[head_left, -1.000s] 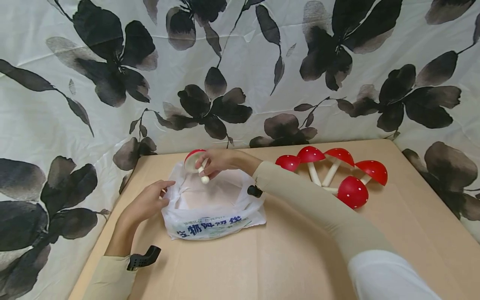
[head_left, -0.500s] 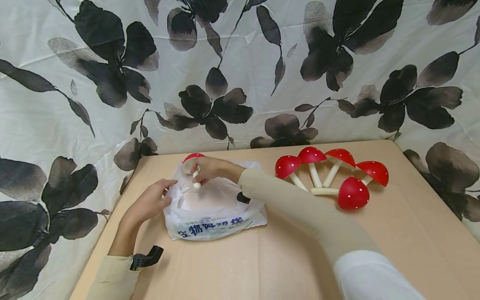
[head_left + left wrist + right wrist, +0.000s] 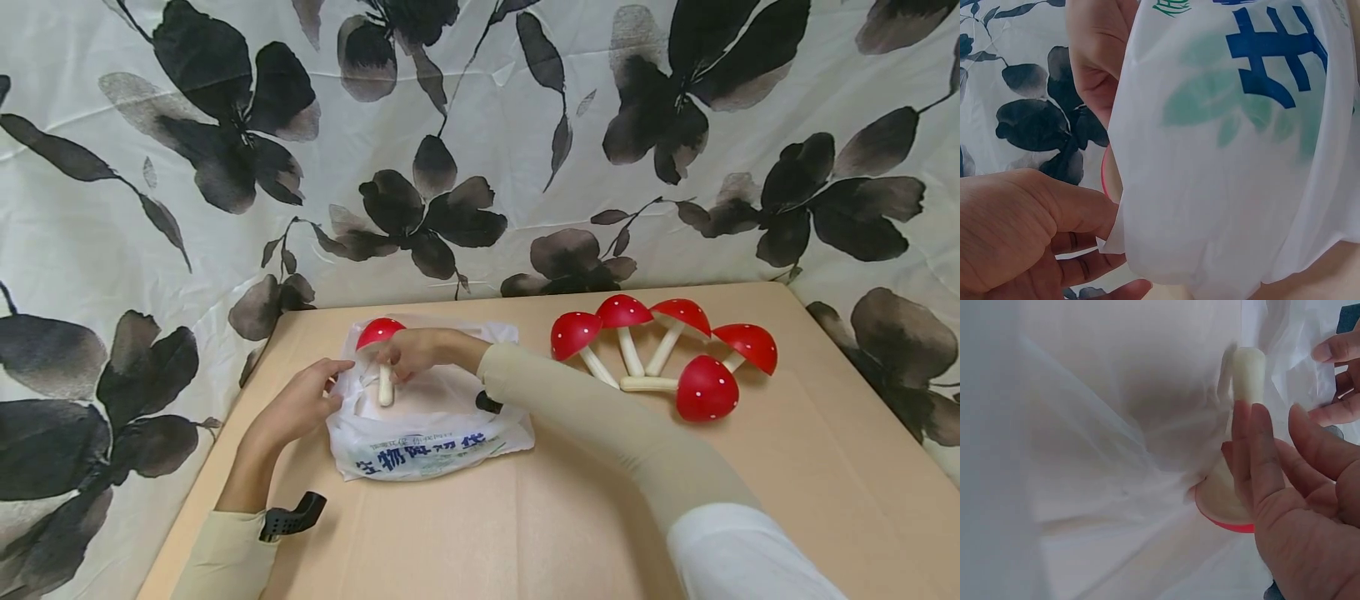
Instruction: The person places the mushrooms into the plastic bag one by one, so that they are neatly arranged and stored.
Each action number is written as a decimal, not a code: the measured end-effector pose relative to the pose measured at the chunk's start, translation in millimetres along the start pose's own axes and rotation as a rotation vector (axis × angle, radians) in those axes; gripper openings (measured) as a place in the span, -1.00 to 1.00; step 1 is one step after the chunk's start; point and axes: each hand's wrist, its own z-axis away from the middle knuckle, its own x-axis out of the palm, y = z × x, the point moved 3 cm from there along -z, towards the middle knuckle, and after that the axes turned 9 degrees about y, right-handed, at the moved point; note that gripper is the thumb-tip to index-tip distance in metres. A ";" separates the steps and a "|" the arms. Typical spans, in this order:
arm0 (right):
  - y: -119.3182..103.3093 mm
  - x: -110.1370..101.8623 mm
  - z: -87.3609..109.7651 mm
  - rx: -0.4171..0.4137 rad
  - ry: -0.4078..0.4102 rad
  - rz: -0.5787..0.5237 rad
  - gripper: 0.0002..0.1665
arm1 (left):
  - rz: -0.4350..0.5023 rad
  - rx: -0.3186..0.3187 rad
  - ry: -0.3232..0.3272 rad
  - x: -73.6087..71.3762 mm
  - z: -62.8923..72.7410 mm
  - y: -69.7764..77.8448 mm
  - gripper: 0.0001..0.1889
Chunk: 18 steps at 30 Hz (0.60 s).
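Note:
A white plastic bag (image 3: 438, 458) with blue lettering lies on the table, its mouth spread. At its left edge my left hand (image 3: 300, 398) pinches the plastic between thumb and fingers, seen close up in the left wrist view. One toy mushroom (image 3: 380, 332), with a red cap and a cream stem, lies over the bag's opening, cap away from me. Beside its stem is my right hand (image 3: 420, 352); in the right wrist view the fingers (image 3: 1266, 456) are extended along the stem (image 3: 1249, 374), with the thumb standing apart. Part of the cap is hidden behind those fingers.
Several more red toy mushrooms (image 3: 707, 387) with white dots lie in a cluster at the table's right, stems mostly pointing inward. A white cloth (image 3: 480, 67) with dark flowers hangs behind the wooden table (image 3: 600, 500).
My right hand has moved left and down with the mushroom, then loosened from it. The mushroom has tipped so its red top shows. My left hand has stayed at the bag's edge.

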 end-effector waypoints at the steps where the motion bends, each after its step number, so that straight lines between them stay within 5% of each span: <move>1: -0.4 0.4 0.1 -0.012 0.001 -0.015 -0.34 | -0.002 0.002 0.000 0.1 -0.1 0.2 -0.50; 18: 7.7 0.6 12.7 -0.058 -0.082 0.082 -0.31 | -0.002 0.006 0.010 -0.3 1.2 -2.5 -0.50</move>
